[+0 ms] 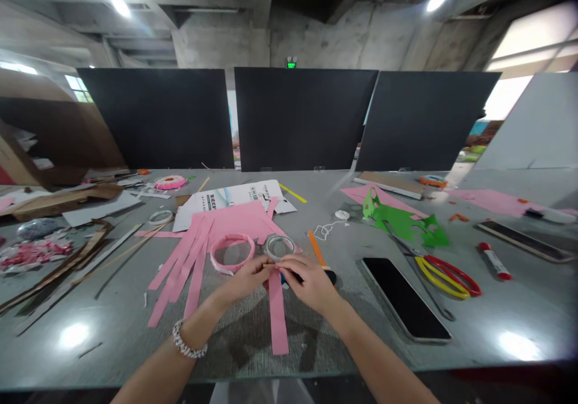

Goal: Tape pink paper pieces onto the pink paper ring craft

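Both hands meet over the table's middle, fingers pinched on the upper end of a pink paper strip (279, 326) that hangs toward the front edge. My left hand (248, 279) grips it from the left, a beaded bracelet on that wrist. From the right, my right hand (311, 280) closes on the same end. Just beyond the fingertips lies a roll of tape (280, 246). A pink ring (232, 250) rests left of it, near my left hand. Behind them, a pink paper sheet (235, 217) is cut into several strips. Something dark and blue is partly hidden under my right hand.
To the right lie a black-screened phone (406, 298), red-and-yellow scissors (447, 276), green paper (409, 220) and a red marker (495, 262). An orange-handled tool (316, 247) sits beyond my right hand. Cardboard strips (85, 259) cover the left. Black panels (307, 118) stand behind.
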The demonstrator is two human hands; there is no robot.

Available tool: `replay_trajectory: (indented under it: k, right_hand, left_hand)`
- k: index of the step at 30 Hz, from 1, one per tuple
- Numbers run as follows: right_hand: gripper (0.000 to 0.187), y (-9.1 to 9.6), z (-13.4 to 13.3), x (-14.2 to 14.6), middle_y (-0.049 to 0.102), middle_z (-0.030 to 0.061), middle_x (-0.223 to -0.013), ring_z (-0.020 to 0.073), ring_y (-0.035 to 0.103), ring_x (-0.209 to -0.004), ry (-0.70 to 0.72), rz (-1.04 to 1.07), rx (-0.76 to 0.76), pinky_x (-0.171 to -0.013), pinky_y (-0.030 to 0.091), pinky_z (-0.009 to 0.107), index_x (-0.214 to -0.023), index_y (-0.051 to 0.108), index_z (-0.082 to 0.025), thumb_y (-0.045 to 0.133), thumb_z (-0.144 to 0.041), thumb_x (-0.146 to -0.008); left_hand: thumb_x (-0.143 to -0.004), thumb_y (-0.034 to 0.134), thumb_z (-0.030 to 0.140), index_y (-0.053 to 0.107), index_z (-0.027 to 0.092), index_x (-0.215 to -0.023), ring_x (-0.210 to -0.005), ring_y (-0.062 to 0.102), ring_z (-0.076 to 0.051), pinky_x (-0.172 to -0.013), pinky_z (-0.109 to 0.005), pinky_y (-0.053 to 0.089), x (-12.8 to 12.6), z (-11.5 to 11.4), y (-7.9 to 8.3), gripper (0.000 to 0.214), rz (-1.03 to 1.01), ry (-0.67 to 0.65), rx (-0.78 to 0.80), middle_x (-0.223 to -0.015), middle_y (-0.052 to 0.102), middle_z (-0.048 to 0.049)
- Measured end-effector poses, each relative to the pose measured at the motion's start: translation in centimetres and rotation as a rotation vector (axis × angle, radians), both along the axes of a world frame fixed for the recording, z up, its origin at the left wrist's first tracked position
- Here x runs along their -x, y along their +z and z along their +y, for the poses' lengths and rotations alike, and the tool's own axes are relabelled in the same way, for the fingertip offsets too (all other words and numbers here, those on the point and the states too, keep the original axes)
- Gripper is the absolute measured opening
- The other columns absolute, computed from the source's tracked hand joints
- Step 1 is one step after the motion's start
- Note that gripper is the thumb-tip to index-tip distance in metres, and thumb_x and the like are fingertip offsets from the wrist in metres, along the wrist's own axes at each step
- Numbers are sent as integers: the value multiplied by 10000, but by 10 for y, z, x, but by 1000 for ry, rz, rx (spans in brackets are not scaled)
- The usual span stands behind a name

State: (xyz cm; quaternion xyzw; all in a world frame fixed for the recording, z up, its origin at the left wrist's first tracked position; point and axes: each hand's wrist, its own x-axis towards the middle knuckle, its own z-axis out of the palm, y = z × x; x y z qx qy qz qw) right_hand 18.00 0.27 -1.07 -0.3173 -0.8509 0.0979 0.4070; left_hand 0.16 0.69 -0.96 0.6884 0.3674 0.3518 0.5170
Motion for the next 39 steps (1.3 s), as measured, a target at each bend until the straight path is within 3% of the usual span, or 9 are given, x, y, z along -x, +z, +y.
replay_trajectory:
  k: [7, 12, 20, 25, 29, 39]
  right_hand:
    - [185, -1, 3, -2, 669, 38, -943, 159, 614, -881, -77, 27, 41, -796, 481, 282, -974, 621, -205, 497, -181, -839]
    - [143, -1, 4, -2, 676, 38, -861, 168, 619, -815, -85, -30, 52, -747, 489, 296, -885, 634, -199, 494, -193, -853]
    - [134, -3, -3, 5, 641, 64, -834, 194, 591, -813, -116, -94, -54, -730, 476, 323, -840, 603, -182, 471, -171, -857]
    - [203, 2, 1, 1, 667, 65, -923, 173, 621, -839, -107, -8, 104, -729, 489, 276, -949, 630, -186, 447, -182, -861]
    - [185, 0, 5, -2, 680, 47, -809, 167, 631, -751, -85, -67, 155, -659, 480, 257, -844, 653, -191, 469, -172, -847]
    - [111, -3, -2, 5, 639, 63, -833, 195, 596, -810, -162, -129, -21, -715, 465, 307, -838, 607, -182, 504, -146, -817]
  left_hand:
    - [-859, 424, 301, 492, 171, -758, -604, 420, -105, -571, -246, 337, 0, -2, 4, 178, 74, -11, -112, -664, 433, 27]
    - [-865, 406, 343, 498, 180, -763, -604, 457, -123, -578, -262, 357, 0, -2, 2, 213, 90, -9, -106, -652, 465, 12]
    - [-867, 374, 356, 457, 190, -683, -572, 399, -128, -553, -284, 331, 1, -1, -2, 262, 89, 44, -80, -614, 415, 19]
    - [-856, 420, 338, 476, 198, -719, -579, 360, -131, -555, -284, 299, 0, -3, 3, 204, 101, 71, -123, -628, 387, 25]
    - [-848, 430, 335, 489, 195, -722, -575, 350, -126, -545, -278, 287, -1, -1, -3, 197, 97, 67, -110, -630, 390, 23]
    - [-852, 412, 344, 487, 181, -705, -539, 395, -113, -507, -257, 318, 1, 3, -6, 232, 61, 49, -20, -595, 442, 20]
